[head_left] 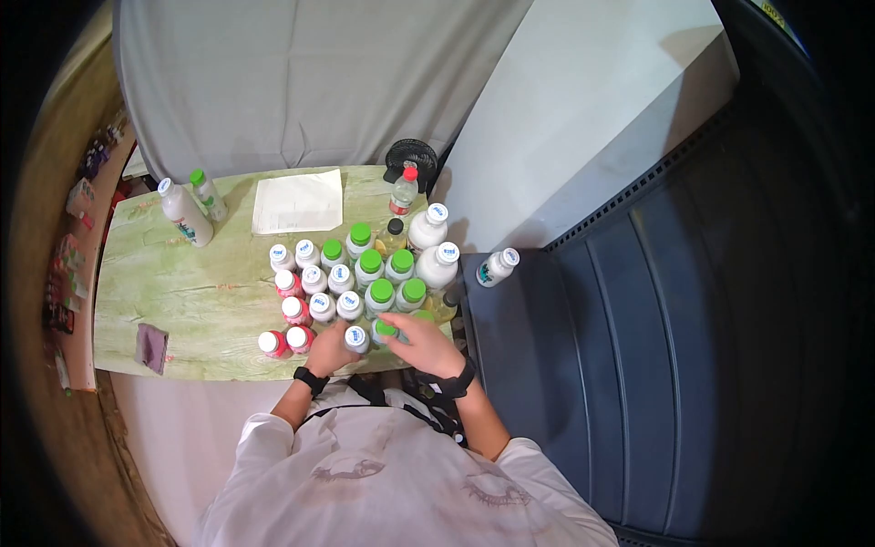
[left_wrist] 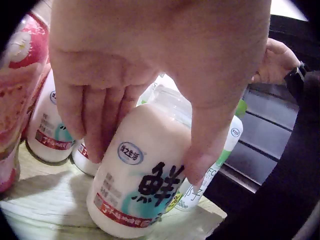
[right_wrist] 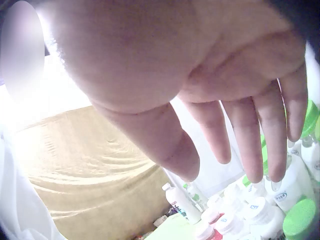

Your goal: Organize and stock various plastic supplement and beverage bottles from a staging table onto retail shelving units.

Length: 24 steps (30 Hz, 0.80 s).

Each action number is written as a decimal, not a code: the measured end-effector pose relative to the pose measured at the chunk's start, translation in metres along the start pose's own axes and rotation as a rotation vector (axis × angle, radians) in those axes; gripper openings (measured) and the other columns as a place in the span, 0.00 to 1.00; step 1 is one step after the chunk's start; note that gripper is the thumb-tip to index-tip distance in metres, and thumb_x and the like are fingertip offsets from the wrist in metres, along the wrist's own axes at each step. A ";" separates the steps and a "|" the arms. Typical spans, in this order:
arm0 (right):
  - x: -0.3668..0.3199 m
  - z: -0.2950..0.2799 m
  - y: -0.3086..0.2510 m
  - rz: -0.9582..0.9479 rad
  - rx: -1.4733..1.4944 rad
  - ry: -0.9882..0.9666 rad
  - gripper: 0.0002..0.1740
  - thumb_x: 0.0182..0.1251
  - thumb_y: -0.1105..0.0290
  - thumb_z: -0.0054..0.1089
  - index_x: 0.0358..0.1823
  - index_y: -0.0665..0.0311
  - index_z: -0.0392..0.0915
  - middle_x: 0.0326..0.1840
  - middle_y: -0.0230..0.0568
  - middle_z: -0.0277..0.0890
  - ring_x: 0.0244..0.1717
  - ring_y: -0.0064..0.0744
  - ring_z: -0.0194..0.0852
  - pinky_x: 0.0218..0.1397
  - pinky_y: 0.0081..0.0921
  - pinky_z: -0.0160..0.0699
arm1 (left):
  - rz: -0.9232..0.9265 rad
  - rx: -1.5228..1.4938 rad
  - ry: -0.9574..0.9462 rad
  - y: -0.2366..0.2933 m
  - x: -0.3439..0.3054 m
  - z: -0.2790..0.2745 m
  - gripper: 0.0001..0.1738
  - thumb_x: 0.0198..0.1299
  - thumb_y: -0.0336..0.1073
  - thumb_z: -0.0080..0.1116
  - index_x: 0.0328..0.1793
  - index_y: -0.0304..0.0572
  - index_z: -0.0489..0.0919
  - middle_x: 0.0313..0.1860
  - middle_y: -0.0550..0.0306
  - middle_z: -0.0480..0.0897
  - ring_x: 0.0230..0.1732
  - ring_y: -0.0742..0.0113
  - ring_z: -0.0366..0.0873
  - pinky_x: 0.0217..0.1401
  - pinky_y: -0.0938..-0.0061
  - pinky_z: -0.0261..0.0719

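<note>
My left hand [head_left: 330, 350] grips a small white milk bottle [left_wrist: 137, 167] near the table's front edge. In the left wrist view, fingers and thumb lie on either side of its upper body; its lower part stands tilted close over the tabletop. My right hand [head_left: 427, 348] is over the green-capped bottles, its fingers stretched out beside one green cap [head_left: 386, 328]. In the right wrist view, nothing shows between its thumb and spread fingers [right_wrist: 245, 135]. White-capped milk bottles [head_left: 349, 305] stand behind the left hand, with pink bottles [head_left: 299, 340] to its left.
Large white bottles [head_left: 437, 264] and a red-capped bottle [head_left: 404, 191] stand at the table's right and back. A paper sheet [head_left: 297, 202] and a small fan [head_left: 411, 162] are at the back. One bottle [head_left: 498, 267] stands on the dark surface [head_left: 538, 365] to the right.
</note>
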State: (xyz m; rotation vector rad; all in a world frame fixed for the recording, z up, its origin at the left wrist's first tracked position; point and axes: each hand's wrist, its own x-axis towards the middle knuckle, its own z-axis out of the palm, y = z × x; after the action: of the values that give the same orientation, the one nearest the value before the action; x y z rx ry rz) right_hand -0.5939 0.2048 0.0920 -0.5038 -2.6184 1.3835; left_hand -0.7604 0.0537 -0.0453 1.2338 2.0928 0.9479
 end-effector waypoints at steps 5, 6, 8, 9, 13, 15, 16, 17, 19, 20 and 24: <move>0.001 0.014 0.003 -0.049 0.052 0.002 0.23 0.70 0.64 0.61 0.63 0.67 0.74 0.57 0.52 0.80 0.57 0.48 0.79 0.58 0.35 0.77 | 0.041 -0.117 0.013 0.023 -0.005 -0.024 0.36 0.36 0.43 0.79 0.54 0.36 0.79 0.45 0.41 0.86 0.49 0.44 0.85 0.52 0.60 0.82; 0.002 0.014 0.004 -0.055 0.099 0.037 0.23 0.70 0.66 0.62 0.63 0.67 0.74 0.56 0.52 0.80 0.57 0.46 0.80 0.58 0.34 0.77 | 0.066 -0.155 0.032 0.029 -0.005 -0.031 0.36 0.36 0.44 0.80 0.53 0.35 0.80 0.45 0.41 0.86 0.49 0.45 0.85 0.52 0.61 0.81; 0.005 0.010 0.005 -0.061 0.199 0.107 0.23 0.69 0.68 0.63 0.64 0.67 0.74 0.55 0.50 0.81 0.56 0.41 0.81 0.58 0.33 0.77 | 0.034 -0.211 0.046 0.050 -0.006 -0.051 0.37 0.37 0.44 0.80 0.54 0.34 0.80 0.45 0.41 0.86 0.48 0.48 0.85 0.52 0.64 0.81; 0.006 0.006 0.002 -0.042 0.203 0.095 0.23 0.69 0.70 0.63 0.64 0.66 0.74 0.56 0.48 0.81 0.56 0.38 0.80 0.60 0.32 0.76 | 0.021 -0.237 0.053 0.060 -0.004 -0.062 0.37 0.37 0.45 0.80 0.54 0.34 0.80 0.45 0.41 0.86 0.47 0.49 0.85 0.52 0.65 0.81; 0.009 -0.004 -0.003 -0.029 0.215 0.037 0.28 0.68 0.71 0.65 0.68 0.66 0.70 0.61 0.45 0.79 0.60 0.35 0.77 0.65 0.30 0.73 | 0.120 -0.350 0.099 0.076 0.006 -0.084 0.36 0.40 0.41 0.80 0.56 0.32 0.79 0.46 0.48 0.87 0.49 0.60 0.86 0.56 0.68 0.80; 0.010 -0.001 0.000 -0.055 0.196 0.001 0.31 0.67 0.71 0.67 0.70 0.67 0.68 0.63 0.46 0.77 0.61 0.36 0.77 0.66 0.31 0.72 | 0.112 -0.456 0.070 0.085 0.009 -0.091 0.33 0.43 0.38 0.79 0.57 0.33 0.80 0.48 0.51 0.86 0.51 0.64 0.84 0.58 0.68 0.79; 0.010 -0.001 0.000 -0.044 0.209 -0.011 0.33 0.66 0.71 0.67 0.71 0.68 0.66 0.64 0.47 0.76 0.62 0.36 0.76 0.66 0.31 0.72 | 0.105 -0.506 0.064 0.088 0.010 -0.093 0.33 0.43 0.37 0.78 0.57 0.33 0.80 0.49 0.51 0.86 0.51 0.64 0.84 0.58 0.68 0.79; 0.010 0.000 -0.001 -0.033 0.222 -0.022 0.35 0.65 0.70 0.68 0.72 0.69 0.65 0.65 0.48 0.75 0.63 0.37 0.76 0.67 0.32 0.71 | 0.097 -0.555 0.057 0.090 0.011 -0.093 0.33 0.44 0.36 0.78 0.57 0.33 0.80 0.49 0.51 0.86 0.51 0.64 0.84 0.58 0.68 0.79; 0.009 0.000 -0.001 -0.023 0.238 -0.034 0.39 0.63 0.70 0.69 0.73 0.70 0.62 0.67 0.49 0.74 0.64 0.37 0.75 0.68 0.33 0.70 | 0.099 -0.592 0.057 0.089 0.015 -0.088 0.33 0.44 0.35 0.78 0.58 0.33 0.79 0.49 0.51 0.86 0.51 0.65 0.84 0.58 0.69 0.79; 0.009 -0.001 -0.002 -0.023 0.241 -0.034 0.40 0.63 0.70 0.69 0.74 0.71 0.61 0.67 0.50 0.74 0.64 0.37 0.74 0.69 0.33 0.69 | 0.100 -0.610 0.055 0.088 0.017 -0.086 0.33 0.44 0.35 0.77 0.58 0.33 0.79 0.49 0.51 0.86 0.50 0.66 0.84 0.58 0.70 0.79; 0.003 -0.016 -0.022 0.035 0.275 -0.036 0.42 0.62 0.69 0.70 0.75 0.71 0.59 0.67 0.50 0.73 0.68 0.38 0.71 0.72 0.33 0.66 | 0.107 -0.527 -0.002 0.106 0.019 -0.088 0.32 0.45 0.34 0.77 0.58 0.33 0.80 0.49 0.53 0.86 0.51 0.66 0.83 0.59 0.70 0.78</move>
State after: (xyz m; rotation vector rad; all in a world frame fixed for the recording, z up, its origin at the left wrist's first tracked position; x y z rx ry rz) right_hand -0.5978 0.2067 0.1190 -0.4913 -2.4005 1.7423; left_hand -0.7775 0.0794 0.0901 1.0661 1.6297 1.4284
